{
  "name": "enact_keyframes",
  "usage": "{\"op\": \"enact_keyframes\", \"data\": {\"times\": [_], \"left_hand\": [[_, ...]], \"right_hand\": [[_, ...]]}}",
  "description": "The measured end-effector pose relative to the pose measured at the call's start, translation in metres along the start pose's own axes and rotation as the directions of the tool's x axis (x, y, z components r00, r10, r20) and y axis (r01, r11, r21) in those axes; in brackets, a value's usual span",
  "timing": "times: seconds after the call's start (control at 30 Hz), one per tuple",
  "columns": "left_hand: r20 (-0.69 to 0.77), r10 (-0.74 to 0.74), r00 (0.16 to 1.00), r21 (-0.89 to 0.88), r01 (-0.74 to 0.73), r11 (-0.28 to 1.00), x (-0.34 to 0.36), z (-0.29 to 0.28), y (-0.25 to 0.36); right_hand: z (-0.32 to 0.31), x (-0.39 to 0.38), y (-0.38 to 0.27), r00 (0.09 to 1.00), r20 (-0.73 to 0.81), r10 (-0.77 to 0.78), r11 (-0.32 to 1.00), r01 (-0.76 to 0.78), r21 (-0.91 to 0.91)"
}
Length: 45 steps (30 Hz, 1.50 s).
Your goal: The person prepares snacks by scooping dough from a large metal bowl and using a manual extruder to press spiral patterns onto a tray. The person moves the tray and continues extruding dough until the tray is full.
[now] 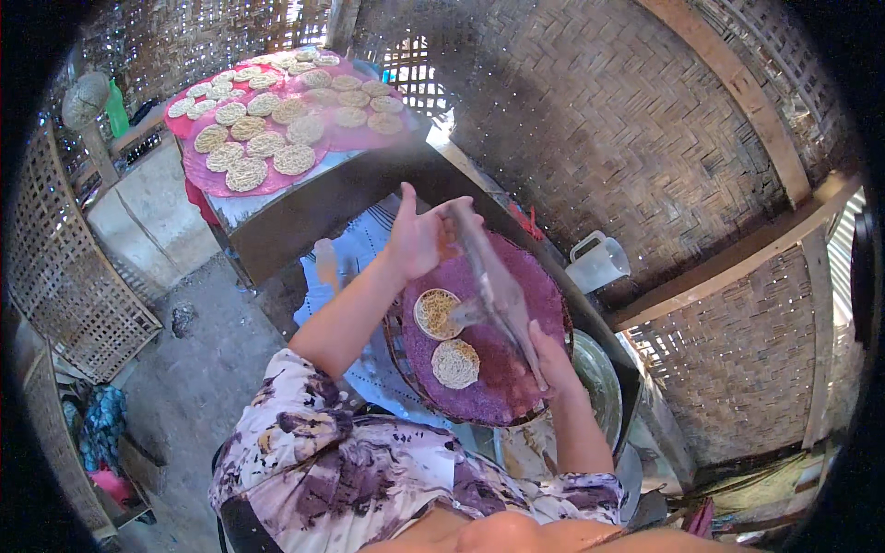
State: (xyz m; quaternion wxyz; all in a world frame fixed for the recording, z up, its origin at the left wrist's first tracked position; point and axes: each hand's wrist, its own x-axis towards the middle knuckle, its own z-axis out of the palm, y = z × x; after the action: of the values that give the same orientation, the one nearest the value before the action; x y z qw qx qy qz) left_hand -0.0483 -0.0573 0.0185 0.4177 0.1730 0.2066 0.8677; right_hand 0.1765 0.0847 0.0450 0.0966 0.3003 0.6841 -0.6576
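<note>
Both my hands are on a long, flat grey-brown tool (502, 290), smeared by motion and slanting over a round purple mat (548, 295). My left hand (422, 235) has its thumb raised and its fingers against the tool's far end. My right hand (551, 361) is closed round the near end. A blurred part projects from the tool's left side towards a shallow, pale-rimmed round mould (420, 318) filled with yellowish strands. Just nearer than the mould, a pale disc of pressed strands (455, 364) lies on the mat. The tool's underside is hidden.
Several strand discs (294, 159) cover a pink sheet (198, 170) on a table at the back left. A translucent jug (599, 265) stands right of the mat, near the woven wall (599, 120). A large basin (604, 387) sits at the right. Blue-white cloth (364, 244) lies left of the mat.
</note>
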Motion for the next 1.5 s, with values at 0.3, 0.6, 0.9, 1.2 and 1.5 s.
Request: {"op": "enact_keyframes", "data": {"times": [0.3, 0.6, 0.9, 1.2, 1.5], "left_hand": [[0.093, 0.206, 0.974, 0.762, -0.204, 0.615, -0.042, -0.022, -0.028], [-0.048, 0.459, 0.887, 0.998, 0.029, 0.049, -0.085, -0.119, 0.008], [-0.076, 0.543, 0.837, 0.997, 0.079, 0.017, -0.099, -0.126, 0.014], [-0.193, 0.554, 0.81, 0.98, 0.13, 0.152, -0.099, -0.088, 0.018], [-0.119, 0.566, 0.816, 0.992, 0.117, 0.04, -0.099, -0.117, 0.016]], "right_hand": [[0.034, 0.062, -0.002, 0.913, 0.063, -0.402, 0.914, 0.405, -0.032], [0.037, 0.097, 0.02, 0.868, -0.167, -0.467, 0.547, 0.135, -0.826], [0.043, 0.096, 0.011, 0.814, -0.048, -0.579, 0.38, 0.217, -0.899], [0.041, 0.099, 0.007, 0.847, -0.066, -0.527, 0.389, 0.172, -0.905], [0.035, 0.096, -0.008, 0.804, -0.035, -0.594, 0.386, 0.246, -0.889]]}}
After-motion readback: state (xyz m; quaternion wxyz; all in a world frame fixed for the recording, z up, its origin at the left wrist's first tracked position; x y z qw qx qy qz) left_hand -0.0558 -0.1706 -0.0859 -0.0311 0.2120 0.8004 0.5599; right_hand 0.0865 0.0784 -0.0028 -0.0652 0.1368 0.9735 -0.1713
